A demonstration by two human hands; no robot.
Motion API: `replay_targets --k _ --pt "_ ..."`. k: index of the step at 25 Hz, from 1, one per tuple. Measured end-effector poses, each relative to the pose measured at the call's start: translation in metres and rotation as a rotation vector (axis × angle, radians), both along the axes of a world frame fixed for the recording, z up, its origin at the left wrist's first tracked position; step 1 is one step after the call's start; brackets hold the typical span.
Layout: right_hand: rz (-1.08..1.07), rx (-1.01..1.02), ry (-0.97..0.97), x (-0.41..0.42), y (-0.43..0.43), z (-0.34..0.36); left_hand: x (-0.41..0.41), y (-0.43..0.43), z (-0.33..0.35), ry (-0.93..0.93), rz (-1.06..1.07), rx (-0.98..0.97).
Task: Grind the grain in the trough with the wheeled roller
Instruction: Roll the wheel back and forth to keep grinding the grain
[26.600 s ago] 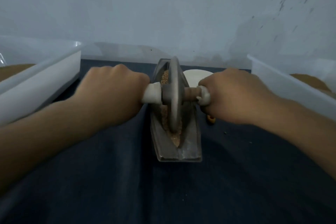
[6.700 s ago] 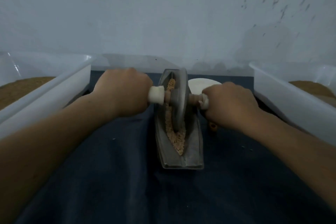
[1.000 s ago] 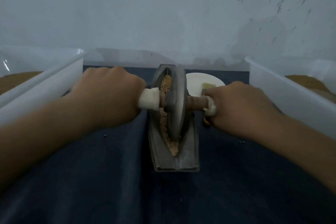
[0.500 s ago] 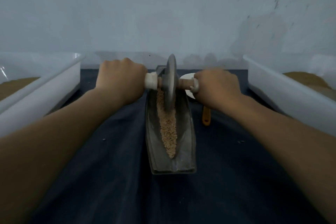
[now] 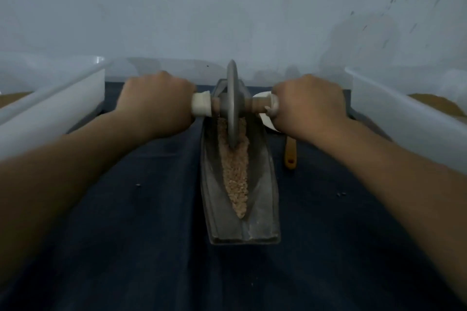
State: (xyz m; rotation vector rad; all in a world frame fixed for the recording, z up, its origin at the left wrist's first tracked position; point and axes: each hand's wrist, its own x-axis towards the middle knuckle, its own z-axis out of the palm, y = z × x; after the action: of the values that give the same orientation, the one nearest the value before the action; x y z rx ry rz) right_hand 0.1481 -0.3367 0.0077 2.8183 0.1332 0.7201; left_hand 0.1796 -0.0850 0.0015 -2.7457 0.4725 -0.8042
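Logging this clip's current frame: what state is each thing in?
trough: lying lengthwise on the dark cloth.
grain: coarse strip along its groove.
wheeled roller: upright, wheel standing in the grain near the far end.
left hand: grips the roller's left handle.
right hand: grips its right handle.
left bin: open, brown contents.
right bin: open, brown contents.
orange handle: flat on the cloth, beside the trough.

head-worn view, facing forward and down, close over trough (image 5: 240,184)
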Motion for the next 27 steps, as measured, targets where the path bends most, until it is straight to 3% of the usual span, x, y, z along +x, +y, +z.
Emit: replay_targets --k 3,9,12,14,17,21,24,27 --pt "-0.05 0.062 0.014 0.024 0.005 0.0 0.014 -0.011 0.01 0.019 0.083 -0.009" --pt "0.085 0.057 0.038 -0.068 -0.008 -0.004 -0.066 0.014 0.003 -0.136 -0.081 0.076" --pt "0.159 0.089 0.074 -0.091 -0.017 0.003 -0.062 0.037 -0.002 -0.019 -0.143 0.033" --pt "0.108 0.063 0.09 -0.072 -0.013 0.002 -0.044 0.034 -0.005 0.026 -0.083 0.054" --pt "0.004 0.052 0.042 -0.014 -0.003 -0.006 -0.012 0.002 0.001 -0.126 -0.018 0.099" --pt "-0.056 0.093 0.015 0.021 0.004 -0.005 0.011 -0.015 0.017 0.046 0.081 -0.009" --pt "0.014 0.078 0.048 -0.017 -0.002 -0.005 -0.021 -0.006 0.016 0.105 0.031 0.013" --pt "0.109 0.077 0.078 -0.07 -0.015 -0.006 -0.062 0.013 0.017 0.006 -0.076 0.106"
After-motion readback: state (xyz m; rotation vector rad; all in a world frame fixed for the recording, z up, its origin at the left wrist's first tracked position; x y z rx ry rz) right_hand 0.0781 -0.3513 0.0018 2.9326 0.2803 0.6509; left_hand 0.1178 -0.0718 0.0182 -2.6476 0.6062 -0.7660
